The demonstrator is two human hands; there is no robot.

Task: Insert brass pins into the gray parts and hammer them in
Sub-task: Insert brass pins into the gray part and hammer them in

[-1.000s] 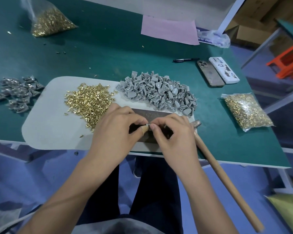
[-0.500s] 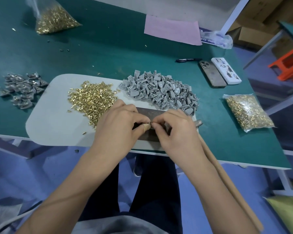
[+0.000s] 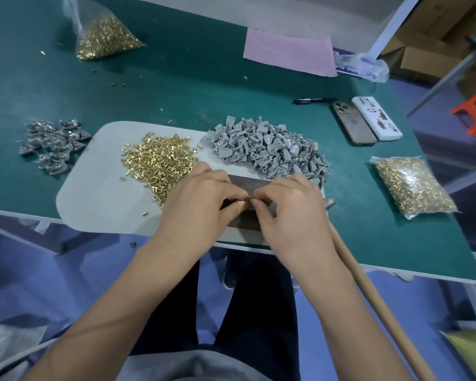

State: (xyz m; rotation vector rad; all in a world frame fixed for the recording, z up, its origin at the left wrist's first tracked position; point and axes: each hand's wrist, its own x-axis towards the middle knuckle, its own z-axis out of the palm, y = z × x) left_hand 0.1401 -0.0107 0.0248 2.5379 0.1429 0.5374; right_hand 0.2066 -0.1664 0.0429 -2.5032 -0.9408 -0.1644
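We count two hands (image 3: 248, 207); two sealed bags of brass pins, at eleven o'clock (image 3: 105, 37) and three o'clock (image 3: 412, 185); one loose pin heap (image 3: 160, 163); two gray-part piles (image 3: 270, 149), (image 3: 52, 144); two phones (image 3: 352, 122); one pen (image 3: 312, 100); one hammer (image 3: 368, 292).

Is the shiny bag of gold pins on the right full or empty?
Full. The clear plastic bag of brass pins bulges with pins from end to end, lying flat on the green table.

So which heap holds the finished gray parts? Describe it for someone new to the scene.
Start at the pale mat on the green table. Just off the mat's left edge, on bare green, lies the small gray pile. The big gray heap and the loose brass pins both sit on the mat.
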